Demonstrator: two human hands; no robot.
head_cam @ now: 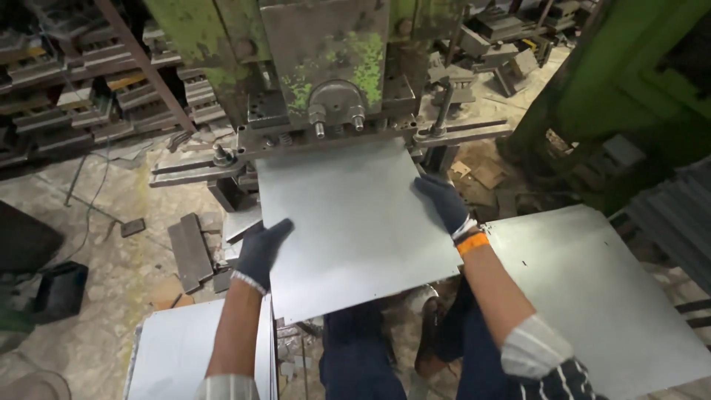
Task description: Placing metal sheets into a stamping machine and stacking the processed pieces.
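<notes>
A flat grey metal sheet (348,222) lies tilted in front of me, its far edge pushed under the head of a worn green press (326,59). My left hand (261,253), in a dark glove, grips the sheet's left edge. My right hand (444,201), also gloved, with an orange cuff, holds the sheet's right edge near its far corner. Both forearms are bare below rolled sleeves.
A stack of similar sheets (600,289) rests at my right, another pile (178,348) at lower left. Metal blocks (191,252) lie on the dusty floor to the left. Racks of metal dies (81,81) fill the far left. My legs are below the sheet.
</notes>
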